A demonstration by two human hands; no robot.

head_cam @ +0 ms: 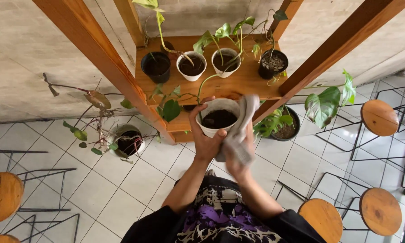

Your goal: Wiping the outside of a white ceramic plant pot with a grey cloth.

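White pot [218, 116], round, filled with dark soil, a long green stem rising from it toward leaves at its left; held up in front of the person's chest, above the tiled floor [121, 189].

Head view:
- Left hand [204, 137]: fingers curled round the near-left wall of the white pot, thumb on the rim, gripping it.
- Right hand [239, 157]: closed on a grey cloth [243, 126], which is pressed against the right side of the pot and drapes over the hand.
- Beyond the hands, wooden shelf [238, 83]: black pot [156, 66] with soil; two white cups [191, 65] with soil and stems; dark pot [273, 64] topped with pale pebbles.
- Right of the hands, lower: dark pot [287, 127] with leafy plant.
- Left of the hands, on the floor: pale pot [129, 140] with soil and trailing stems.
- Round wooden stools [380, 118] on both sides.
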